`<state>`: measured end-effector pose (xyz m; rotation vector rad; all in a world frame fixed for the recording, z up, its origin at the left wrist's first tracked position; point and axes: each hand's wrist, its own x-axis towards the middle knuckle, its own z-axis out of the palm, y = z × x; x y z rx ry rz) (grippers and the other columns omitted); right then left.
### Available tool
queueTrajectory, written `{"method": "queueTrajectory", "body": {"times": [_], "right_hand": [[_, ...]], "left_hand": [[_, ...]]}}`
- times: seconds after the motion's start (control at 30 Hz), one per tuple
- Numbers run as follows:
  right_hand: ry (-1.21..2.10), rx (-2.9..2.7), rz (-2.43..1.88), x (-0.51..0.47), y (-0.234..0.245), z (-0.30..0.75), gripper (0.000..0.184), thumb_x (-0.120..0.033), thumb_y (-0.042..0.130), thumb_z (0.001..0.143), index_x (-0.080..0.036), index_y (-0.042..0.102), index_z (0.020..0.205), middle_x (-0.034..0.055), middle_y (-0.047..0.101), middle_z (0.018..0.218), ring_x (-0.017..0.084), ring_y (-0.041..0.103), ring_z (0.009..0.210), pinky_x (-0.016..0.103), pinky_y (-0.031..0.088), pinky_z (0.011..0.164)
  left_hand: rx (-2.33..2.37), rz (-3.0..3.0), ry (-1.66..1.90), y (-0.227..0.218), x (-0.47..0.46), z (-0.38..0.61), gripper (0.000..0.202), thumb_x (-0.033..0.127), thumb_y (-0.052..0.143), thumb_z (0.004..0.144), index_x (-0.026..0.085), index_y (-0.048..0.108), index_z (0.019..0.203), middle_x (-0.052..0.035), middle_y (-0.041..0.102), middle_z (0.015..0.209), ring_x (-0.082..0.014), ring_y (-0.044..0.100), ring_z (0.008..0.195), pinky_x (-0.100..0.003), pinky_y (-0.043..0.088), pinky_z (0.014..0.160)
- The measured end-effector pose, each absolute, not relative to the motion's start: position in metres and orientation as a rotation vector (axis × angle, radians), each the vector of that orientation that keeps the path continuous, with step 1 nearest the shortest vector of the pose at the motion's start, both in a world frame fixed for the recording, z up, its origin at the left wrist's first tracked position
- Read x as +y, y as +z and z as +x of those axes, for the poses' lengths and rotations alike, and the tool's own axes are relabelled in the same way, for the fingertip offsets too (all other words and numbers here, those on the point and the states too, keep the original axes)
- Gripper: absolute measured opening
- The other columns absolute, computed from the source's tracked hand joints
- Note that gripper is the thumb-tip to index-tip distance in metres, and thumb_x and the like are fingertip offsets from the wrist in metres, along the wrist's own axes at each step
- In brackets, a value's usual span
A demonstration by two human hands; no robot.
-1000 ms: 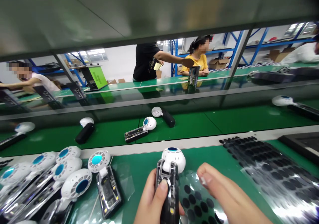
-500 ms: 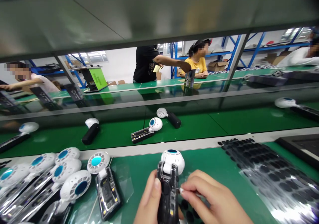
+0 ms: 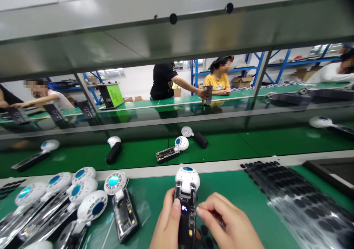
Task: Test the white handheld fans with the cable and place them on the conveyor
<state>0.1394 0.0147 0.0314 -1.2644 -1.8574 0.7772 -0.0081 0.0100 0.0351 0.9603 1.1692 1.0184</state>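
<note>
My left hand is wrapped round the black handle of a small hand-held fan with a white round head and a blue centre. A small display glows on the handle under my thumb. My right hand is curled with its fingertips pinched against the right side of that handle; what is between them is too small to make out. Both hands are at the bottom middle, over the green work mat.
Several similar fans lie in a heap at the lower left. Sheets of black round stickers lie at the right. More fans ride the green conveyor behind. A low shelf hangs overhead. Other people work at the far tables.
My right hand came in from the right and pinched against the fan's handle. A display on the handle has lit up. The view tilted up a little and the conveyor fans shifted right.
</note>
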Motion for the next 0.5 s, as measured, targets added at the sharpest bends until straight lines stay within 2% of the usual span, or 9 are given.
{"method": "queueTrajectory", "body": {"times": [0.07, 0.17, 0.27, 0.33, 0.43, 0.5], "right_hand": [[0.791, -1.855, -1.262, 0.015, 0.034, 0.138, 0.022, -0.028, 0.039, 0.084, -0.022, 0.052, 0.068, -0.0019, 0.054, 0.067, 0.013, 0.055, 0.061, 0.021, 0.040, 0.055], [0.777, -1.886, -1.274, 0.014, 0.036, 0.134, 0.022, -0.030, 0.038, 0.085, -0.022, 0.049, 0.068, -0.0020, 0.054, 0.067, 0.014, 0.054, 0.061, 0.021, 0.039, 0.055], [0.741, -1.920, -1.299, 0.012, 0.036, 0.133, 0.023, -0.032, 0.036, 0.085, -0.023, 0.040, 0.064, -0.0044, 0.050, 0.058, 0.013, 0.050, 0.053, 0.020, 0.037, 0.050], [0.688, -1.923, -1.325, 0.011, 0.040, 0.139, 0.025, -0.036, 0.035, 0.085, -0.024, 0.035, 0.063, -0.0058, 0.046, 0.054, 0.014, 0.047, 0.050, 0.020, 0.036, 0.048], [0.563, -1.828, -1.446, 0.016, 0.049, 0.163, 0.029, -0.043, 0.026, 0.088, -0.025, 0.039, 0.070, -0.0053, 0.045, 0.056, 0.015, 0.048, 0.051, 0.021, 0.038, 0.048], [0.485, -1.733, -1.644, 0.024, 0.054, 0.182, 0.036, -0.049, 0.020, 0.088, -0.025, 0.046, 0.081, -0.0040, 0.049, 0.058, 0.016, 0.052, 0.052, 0.022, 0.042, 0.049]], "left_hand": [[1.155, 1.016, 1.025, 0.039, 0.009, -0.008, 0.055, 0.063, 0.040, 0.073, 0.020, 0.035, 0.108, -0.0020, 0.066, 0.070, -0.0159, 0.059, 0.048, -0.026, 0.044, 0.047], [1.166, 1.057, 1.038, 0.041, 0.006, -0.004, 0.052, 0.062, 0.039, 0.074, 0.021, 0.037, 0.106, 0.0012, 0.062, 0.060, -0.0156, 0.058, 0.047, -0.025, 0.043, 0.047], [1.266, 1.145, 1.075, 0.041, 0.005, -0.001, 0.050, 0.062, 0.039, 0.074, 0.021, 0.042, 0.101, 0.0018, 0.060, 0.059, -0.0153, 0.058, 0.048, -0.026, 0.045, 0.050], [1.364, 1.210, 1.106, 0.046, 0.014, -0.010, 0.048, 0.060, 0.032, 0.077, 0.020, 0.042, 0.101, 0.0006, 0.061, 0.060, -0.0147, 0.057, 0.047, -0.025, 0.045, 0.047], [1.517, 1.271, 1.176, 0.063, 0.053, -0.045, 0.050, 0.056, 0.016, 0.083, 0.018, 0.035, 0.108, 0.0008, 0.058, 0.058, -0.0148, 0.055, 0.046, -0.025, 0.042, 0.041], [1.635, 1.378, 1.207, 0.075, 0.095, -0.072, 0.045, 0.052, 0.024, 0.085, 0.019, 0.034, 0.114, -0.0003, 0.058, 0.071, -0.0152, 0.059, 0.060, -0.027, 0.046, 0.051]]}}
